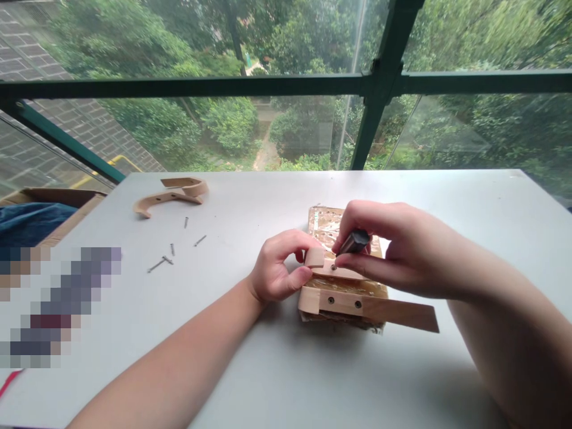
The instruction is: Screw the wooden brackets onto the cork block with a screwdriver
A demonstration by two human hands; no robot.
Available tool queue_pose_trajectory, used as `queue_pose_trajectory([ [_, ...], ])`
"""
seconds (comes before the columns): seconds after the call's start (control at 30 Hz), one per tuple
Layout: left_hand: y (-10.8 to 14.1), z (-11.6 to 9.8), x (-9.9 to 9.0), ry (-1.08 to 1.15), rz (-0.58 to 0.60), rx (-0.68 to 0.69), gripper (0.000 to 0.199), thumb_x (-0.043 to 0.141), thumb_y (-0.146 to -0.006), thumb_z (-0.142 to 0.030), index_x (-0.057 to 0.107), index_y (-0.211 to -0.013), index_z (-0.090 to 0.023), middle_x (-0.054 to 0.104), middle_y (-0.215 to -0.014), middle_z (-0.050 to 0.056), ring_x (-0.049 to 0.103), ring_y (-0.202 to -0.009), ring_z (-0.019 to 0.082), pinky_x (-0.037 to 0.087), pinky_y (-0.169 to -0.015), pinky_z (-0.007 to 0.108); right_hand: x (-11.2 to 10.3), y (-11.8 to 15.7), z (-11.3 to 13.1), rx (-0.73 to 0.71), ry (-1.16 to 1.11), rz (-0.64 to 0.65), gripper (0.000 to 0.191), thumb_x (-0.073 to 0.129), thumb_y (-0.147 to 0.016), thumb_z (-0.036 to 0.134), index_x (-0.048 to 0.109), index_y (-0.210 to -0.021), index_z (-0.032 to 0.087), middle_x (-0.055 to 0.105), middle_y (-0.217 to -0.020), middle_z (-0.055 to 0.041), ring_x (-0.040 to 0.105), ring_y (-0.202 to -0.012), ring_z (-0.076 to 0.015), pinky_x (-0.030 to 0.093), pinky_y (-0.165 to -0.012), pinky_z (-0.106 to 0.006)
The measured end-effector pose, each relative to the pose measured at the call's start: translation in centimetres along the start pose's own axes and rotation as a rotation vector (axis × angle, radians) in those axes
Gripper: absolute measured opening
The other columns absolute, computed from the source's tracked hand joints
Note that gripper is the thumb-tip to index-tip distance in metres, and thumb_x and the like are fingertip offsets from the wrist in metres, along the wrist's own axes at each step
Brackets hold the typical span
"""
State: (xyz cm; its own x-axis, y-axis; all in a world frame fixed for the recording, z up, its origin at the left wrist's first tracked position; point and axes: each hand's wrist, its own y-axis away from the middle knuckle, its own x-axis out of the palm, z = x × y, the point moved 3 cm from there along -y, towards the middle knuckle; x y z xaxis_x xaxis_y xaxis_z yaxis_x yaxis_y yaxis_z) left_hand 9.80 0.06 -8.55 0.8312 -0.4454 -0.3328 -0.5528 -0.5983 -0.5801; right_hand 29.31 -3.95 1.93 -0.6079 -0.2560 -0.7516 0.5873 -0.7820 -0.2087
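Note:
My left hand pinches the curled end of a wooden hook that lies across a block wrapped in shiny brown tape. A screw head shows in that hook. In my right hand is a dark-handled tool, held just above the hook; its tip is hidden by my fingers. Nearer to me, a second wooden hook lies on the block, with two screws in it, and its straight end sticks out to the right.
Two curved wooden pieces lie at the back left of the white table. Several loose screws are scattered in front of them. A cardboard box with dark blue cloth stands beyond the left edge; windows rise behind.

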Motion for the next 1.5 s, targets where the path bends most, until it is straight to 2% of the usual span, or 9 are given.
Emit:
queue_pose_trajectory([
  [0.17, -0.1, -0.6, 0.3, -0.07, 0.003, 0.056, 0.027, 0.064, -0.083, -0.04, 0.067, -0.095, -0.016, 0.068, -0.084, 0.009, 0.062, -0.076, 0.019, 0.052, -0.07, 0.033, 0.3, 0.0, 0.1, -0.057, 0.002, -0.008, 0.005, 0.059, -0.089, 0.022, 0.058, -0.093, 0.02, 0.062, -0.081, -0.0001, 0.053, -0.069, -0.0116, 0.04, -0.06, -0.024],
  [0.27, -0.2, -0.7, 0.3, -0.12, -0.017, 0.074, 0.025, 0.062, -0.084, -0.04, 0.066, -0.093, -0.017, 0.068, -0.084, 0.008, 0.063, -0.075, 0.019, 0.052, -0.07, 0.032, 0.5, 0.1, 0.3, -0.083, -0.067, 0.04, 0.012, 0.057, -0.089, 0.019, 0.059, -0.101, 0.02, 0.065, -0.088, -0.0018, 0.056, -0.073, -0.0126, 0.042, -0.063, -0.024],
  [0.43, 0.0, -0.5, 0.1, -0.178, -0.04, 0.106, 0.029, 0.062, -0.085, -0.042, 0.067, -0.1, -0.018, 0.072, -0.102, 0.012, 0.067, -0.094, 0.024, 0.053, -0.084, 0.038, -0.1, 0.6, 0.7, -0.044, -0.113, 0.087, 0.027, 0.055, -0.084, 0.01, 0.056, -0.108, 0.021, 0.067, -0.095, -0.0037, 0.06, -0.079, -0.0161, 0.046, -0.067, -0.028],
  [0.57, 0.1, -0.2, 0.0, -0.183, -0.011, 0.09, 0.027, 0.061, -0.086, -0.042, 0.068, -0.098, -0.018, 0.073, -0.105, 0.013, 0.067, -0.098, 0.025, 0.053, -0.089, 0.039, -0.6, 1.0, 0.9, -0.02, -0.105, 0.121, 0.034, 0.051, -0.083, 0.006, 0.055, -0.113, 0.022, 0.067, -0.1, -0.003, 0.061, -0.083, -0.0158, 0.048, -0.067, -0.027],
  [0.7, 0.0, -0.3, 0.1, -0.176, -0.003, 0.089, 0.027, 0.06, -0.087, -0.042, 0.067, -0.096, -0.017, 0.073, -0.103, 0.013, 0.067, -0.098, 0.025, 0.053, -0.09, 0.039, -0.8, 1.1, 0.6, -0.008, -0.043, 0.108, 0.03, 0.051, -0.086, 0.008, 0.058, -0.111, 0.023, 0.068, -0.099, -0.0014, 0.062, -0.08, -0.0141, 0.046, -0.066, -0.026],
  [0.87, 0.0, -0.4, 0.1, -0.181, 0.001, 0.079, 0.024, 0.061, -0.085, -0.039, 0.067, -0.095, -0.017, 0.073, -0.102, 0.013, 0.068, -0.098, 0.025, 0.053, -0.089, 0.04, -1.1, 1.1, 0.6, -0.022, 0.045, 0.102, 0.019, 0.058, -0.087, 0.018, 0.063, -0.105, 0.023, 0.07, -0.088, -0.0012, 0.061, -0.071, -0.0137, 0.042, -0.06, -0.025],
  [1.13, -0.1, -0.5, 0.1, -0.191, -0.003, 0.102, 0.024, 0.061, -0.085, -0.039, 0.067, -0.096, -0.018, 0.074, -0.102, 0.013, 0.068, -0.098, 0.025, 0.054, -0.088, 0.039, -0.8, 0.9, 0.7, -0.021, 0.108, 0.056, 0.012, 0.063, -0.086, 0.027, 0.06, -0.096, 0.023, 0.064, -0.077, 0.0007, 0.055, -0.064, -0.013, 0.038, -0.058, -0.024],
  [1.3, -0.1, -0.5, 0.0, -0.204, 0.012, 0.106, 0.027, 0.061, -0.085, -0.042, 0.068, -0.095, -0.017, 0.073, -0.103, 0.014, 0.067, -0.099, 0.026, 0.054, -0.089, 0.04, -0.3, 0.6, 0.4, -0.065, 0.151, 0.025, 0.011, 0.06, -0.088, 0.031, 0.056, -0.091, 0.021, 0.061, -0.079, -0.0005, 0.052, -0.067, -0.0126, 0.037, -0.06, -0.024],
  [1.5, -0.1, -0.5, 0.0, -0.193, 0.023, 0.113, 0.029, 0.06, -0.086, -0.042, 0.068, -0.097, -0.017, 0.072, -0.102, 0.014, 0.067, -0.1, 0.027, 0.053, -0.09, 0.041, -0.1, 0.4, 0.3, -0.055, 0.085, -0.007, 0.011, 0.058, -0.089, 0.025, 0.055, -0.099, 0.021, 0.064, -0.085, -0.0018, 0.056, -0.07, -0.0132, 0.041, -0.063, -0.025],
])
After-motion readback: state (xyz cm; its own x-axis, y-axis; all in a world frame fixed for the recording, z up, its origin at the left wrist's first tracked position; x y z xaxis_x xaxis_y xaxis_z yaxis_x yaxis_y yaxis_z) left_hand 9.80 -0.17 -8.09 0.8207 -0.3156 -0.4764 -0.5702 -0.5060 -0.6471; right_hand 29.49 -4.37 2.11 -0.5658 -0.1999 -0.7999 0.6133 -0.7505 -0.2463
